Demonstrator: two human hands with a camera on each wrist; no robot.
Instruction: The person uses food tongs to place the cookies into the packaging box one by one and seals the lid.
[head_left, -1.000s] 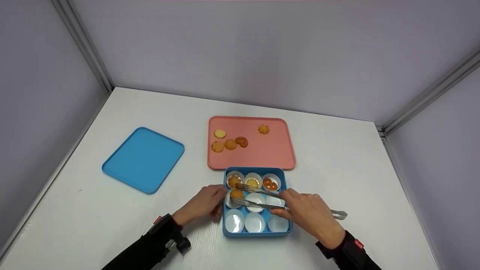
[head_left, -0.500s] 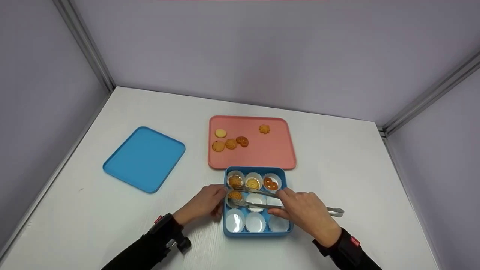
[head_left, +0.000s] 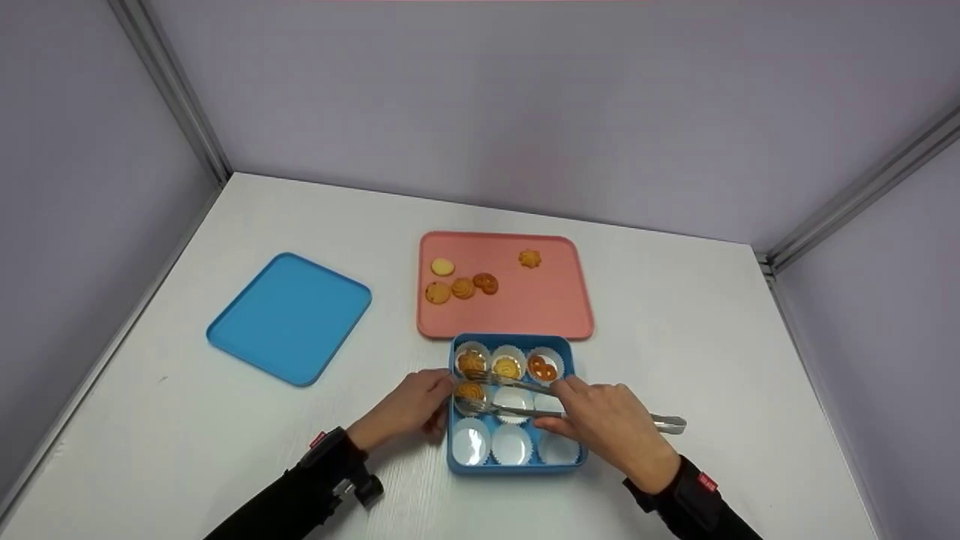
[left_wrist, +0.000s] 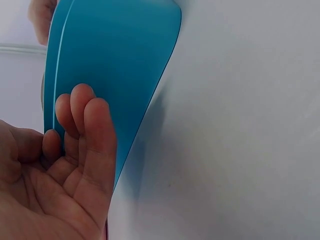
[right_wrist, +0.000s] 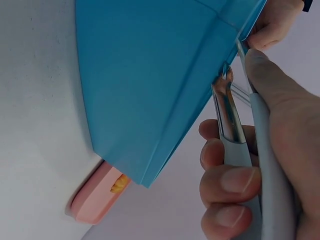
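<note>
In the head view, a blue box (head_left: 517,469) holds white paper cups in rows. My left hand (head_left: 409,401) grips the box's left rim; the left wrist view shows its fingers (left_wrist: 100,130) against the outer wall. My right hand (head_left: 615,427) holds metal tongs (head_left: 525,412) with pale handles, seen close up in the right wrist view. The tong tips lie either side of a round swirl cookie (head_left: 470,391) in the middle row's left cup. The back row's cups hold a brown cookie (head_left: 471,361), a yellow cookie (head_left: 506,367) and a pretzel-shaped cookie (head_left: 541,367).
Behind the box lies a pink tray (head_left: 540,311) with several cookies, among them a flower-shaped one (head_left: 529,259) and a pale oval one (head_left: 442,267). A blue tray (head_left: 292,319) lies at the left on the white table (head_left: 675,315). Grey panels surround the table's back and sides.
The tongs and right hand have shifted slightly left. The swirl cookie sits a little lower and further left in its cup. My left hand stays on the box.
</note>
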